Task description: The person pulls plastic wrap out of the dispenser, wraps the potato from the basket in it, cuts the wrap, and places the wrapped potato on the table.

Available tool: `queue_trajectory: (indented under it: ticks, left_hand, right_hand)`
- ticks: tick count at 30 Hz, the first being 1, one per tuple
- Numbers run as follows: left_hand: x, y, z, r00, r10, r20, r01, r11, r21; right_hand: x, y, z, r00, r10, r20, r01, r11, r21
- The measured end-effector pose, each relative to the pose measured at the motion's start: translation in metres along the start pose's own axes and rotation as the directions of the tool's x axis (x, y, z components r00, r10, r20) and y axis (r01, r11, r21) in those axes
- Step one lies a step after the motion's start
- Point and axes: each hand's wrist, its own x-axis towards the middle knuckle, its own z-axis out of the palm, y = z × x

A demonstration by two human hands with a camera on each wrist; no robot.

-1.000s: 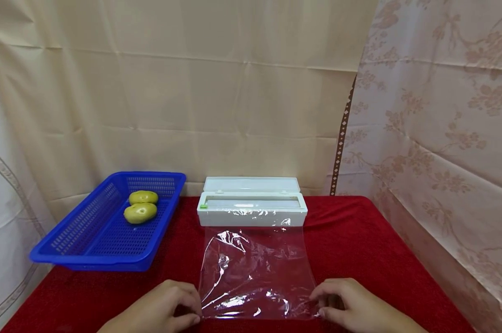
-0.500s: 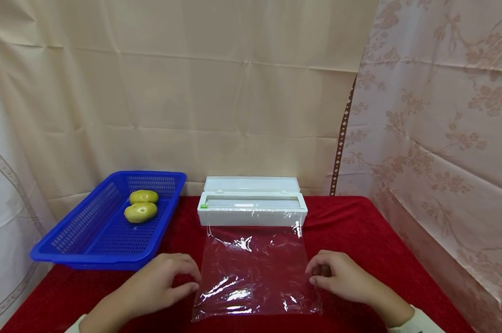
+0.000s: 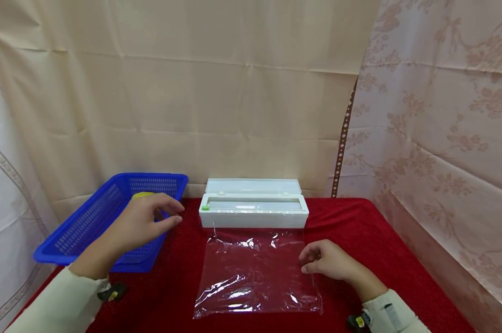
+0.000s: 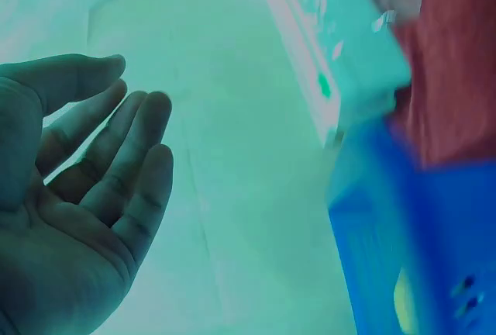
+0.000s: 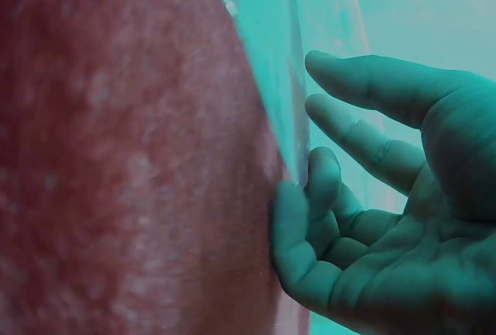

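Note:
My left hand [image 3: 144, 222] is above the right side of the blue plastic basket [image 3: 42, 255], its fingers loosely bent and holding nothing. Behind it shows the top of a yellow, potato-like item [image 3: 141, 194]; another seen earlier is hidden. A sheet of clear plastic wrap [image 3: 255, 277] lies across the red cloth, reaching from the white wrap dispenser [image 3: 255, 219] toward the front. At the sheet's right edge is my right hand [image 3: 327, 261], with relaxed fingers and nothing gripped. Whether its fingertips touch the film is unclear. The right wrist view shows this hand [image 5: 380, 195] beside the film.
Red cloth [image 3: 371, 236] covers the table. The dispenser's lid [image 3: 254, 186] stands raised at the back, and a small green piece [image 3: 206, 208] sits at its left end. A beige curtain [image 3: 217, 101] hangs behind, a floral one [image 3: 450, 138] on the right.
Both hands have let go of the wrap's front corners, and the sheet lies on the cloth. The left hand has moved up and left over the basket; the right has moved a little farther back.

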Motion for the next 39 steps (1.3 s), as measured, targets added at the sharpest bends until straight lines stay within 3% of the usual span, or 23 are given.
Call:
queue_trajectory:
  ticks: [5, 13, 20, 26, 34, 39]
  left_hand:
    - [0.023, -0.027, -0.02, 0.992, -0.13, 0.001, 0.13, 0.991, 0.041]
    - [0.042, -0.075, -0.034, 0.969, -0.247, 0.01, 0.247, 0.969, 0.021]
    - [0.048, -0.116, -0.033, 0.937, -0.349, 0.005, 0.349, 0.937, -0.03]
    - [0.042, -0.15, -0.024, 0.929, -0.366, -0.063, 0.365, 0.931, -0.015]
    - [0.033, -0.17, -0.011, 0.871, -0.491, 0.0, 0.49, 0.871, 0.036]
    - [0.03, -0.176, -0.013, 0.832, -0.547, 0.096, 0.54, 0.837, 0.086]
  right_hand:
    - [0.002, 0.008, 0.0, 1.0, 0.018, 0.001, -0.018, 0.999, 0.042]
    - [0.0, 0.011, -0.003, 0.999, 0.042, 0.006, -0.043, 0.997, 0.066]
    - [0.0, 0.011, -0.002, 0.999, 0.035, -0.016, -0.034, 0.997, 0.071]
    - [0.002, 0.012, 0.001, 1.0, 0.018, -0.007, -0.017, 0.999, 0.052]
    - [0.001, 0.01, 0.001, 0.999, 0.05, 0.019, -0.052, 0.994, 0.097]
    - [0.001, 0.011, 0.001, 0.997, 0.073, 0.021, -0.075, 0.991, 0.113]
